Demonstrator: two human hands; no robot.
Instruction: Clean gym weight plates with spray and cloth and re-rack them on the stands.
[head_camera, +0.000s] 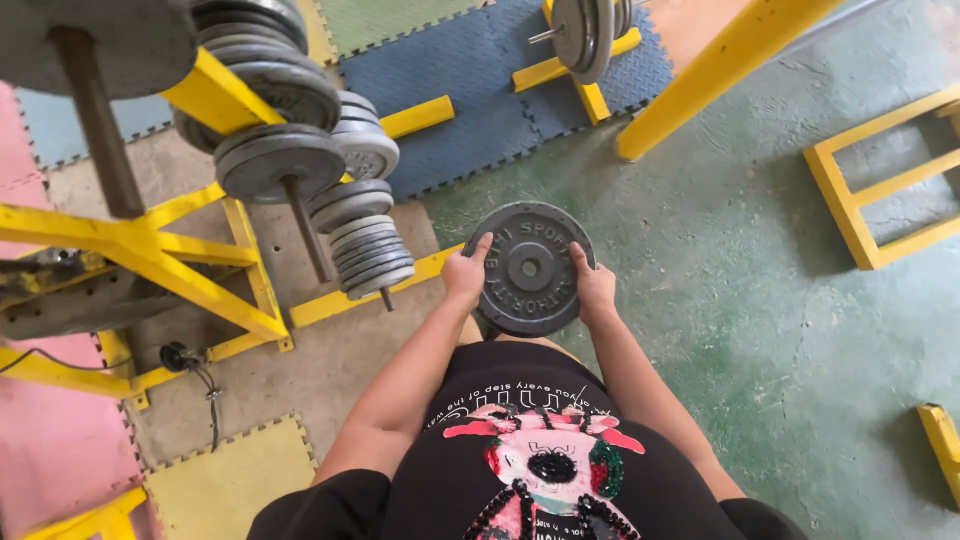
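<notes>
A round grey iron weight plate (529, 268) with a centre hole is held flat in front of my body, above the green concrete floor. My left hand (466, 274) grips its left rim and my right hand (594, 287) grips its right rim. To the left stands a yellow weight rack (215, 285) whose pegs carry several grey plates (362, 238) stacked in groups.
Another plate set (587, 30) rests on a yellow stand at the top. A yellow post (717, 68) slants at upper right and a yellow frame (868, 190) lies at right. Blue, pink and yellow foam mats (470, 85) cover parts of the floor.
</notes>
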